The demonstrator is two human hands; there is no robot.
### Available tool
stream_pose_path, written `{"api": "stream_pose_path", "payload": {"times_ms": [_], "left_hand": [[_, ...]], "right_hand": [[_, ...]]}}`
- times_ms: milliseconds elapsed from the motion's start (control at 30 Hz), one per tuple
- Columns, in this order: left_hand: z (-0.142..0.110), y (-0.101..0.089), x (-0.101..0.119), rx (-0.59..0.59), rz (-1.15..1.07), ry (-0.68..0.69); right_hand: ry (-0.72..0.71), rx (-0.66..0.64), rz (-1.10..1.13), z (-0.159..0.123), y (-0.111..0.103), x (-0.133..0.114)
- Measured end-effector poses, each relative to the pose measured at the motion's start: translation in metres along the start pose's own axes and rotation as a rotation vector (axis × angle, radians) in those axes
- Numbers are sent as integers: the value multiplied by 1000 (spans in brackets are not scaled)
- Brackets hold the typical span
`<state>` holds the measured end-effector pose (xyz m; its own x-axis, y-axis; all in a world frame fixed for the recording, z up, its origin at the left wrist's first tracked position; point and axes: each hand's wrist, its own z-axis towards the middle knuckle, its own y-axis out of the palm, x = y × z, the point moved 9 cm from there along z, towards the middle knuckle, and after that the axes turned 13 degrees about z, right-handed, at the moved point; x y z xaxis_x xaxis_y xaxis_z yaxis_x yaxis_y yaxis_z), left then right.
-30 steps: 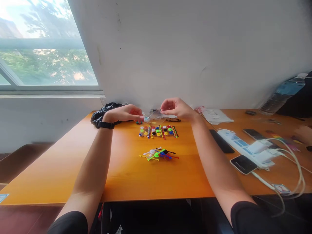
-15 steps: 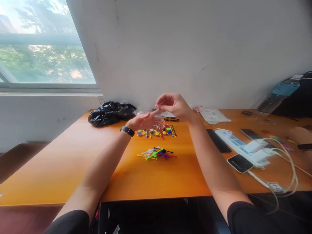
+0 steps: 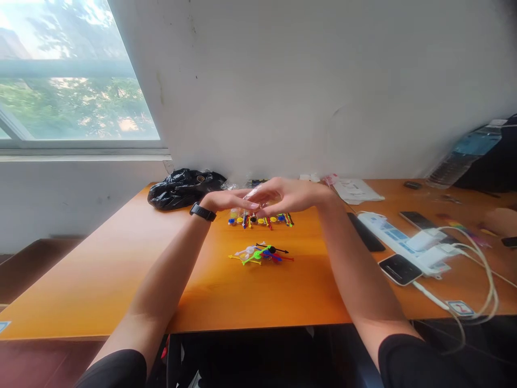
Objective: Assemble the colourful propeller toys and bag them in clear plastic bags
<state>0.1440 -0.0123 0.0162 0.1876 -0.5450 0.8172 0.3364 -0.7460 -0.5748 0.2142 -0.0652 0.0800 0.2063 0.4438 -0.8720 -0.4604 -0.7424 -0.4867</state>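
My left hand (image 3: pixel 231 200) is raised above the far part of the table, its thumb and fingers stretched out to the right and its fingertips partly hidden. My right hand (image 3: pixel 288 195) meets it from the other side, fingers curved and thumb pointing left. A clear, glossy sheen shows between the hands; what makes it is too faint to tell. Below them lies a row of small colourful plastic pieces (image 3: pixel 261 221), partly covered by the hands. Nearer to me is a loose pile of arrow-tipped plastic spinners (image 3: pixel 258 255) in green, white, yellow, black, blue and red.
A black plastic bag (image 3: pixel 177 189) lies at the back left. On the right are a white power strip (image 3: pixel 390 237) with chargers and cables, a dark phone (image 3: pixel 399 269) and a water bottle (image 3: pixel 464 153). Another person's hand (image 3: pixel 501 223) shows at the right edge.
My right hand has come down from its raised pinch to beside my left hand, its fingers less tightly closed. My left hand has shifted slightly left. The spinner pile is unchanged.
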Motion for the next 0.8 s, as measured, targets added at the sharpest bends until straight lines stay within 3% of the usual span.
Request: {"api": "stream_pose_path", "payload": {"times_ms": [100, 300, 433, 800], "left_hand": [[3, 9, 11, -45, 49, 12], [6, 23, 29, -121, 158, 30], [4, 17, 26, -102, 183, 27], [-14, -5, 8, -25, 122, -53]], "right_hand": [[-13, -118, -20, 5, 14, 4], [-17, -119, 10, 9, 14, 12], [3, -199, 16, 7, 19, 8], [72, -113, 28, -6, -4, 22]]}}
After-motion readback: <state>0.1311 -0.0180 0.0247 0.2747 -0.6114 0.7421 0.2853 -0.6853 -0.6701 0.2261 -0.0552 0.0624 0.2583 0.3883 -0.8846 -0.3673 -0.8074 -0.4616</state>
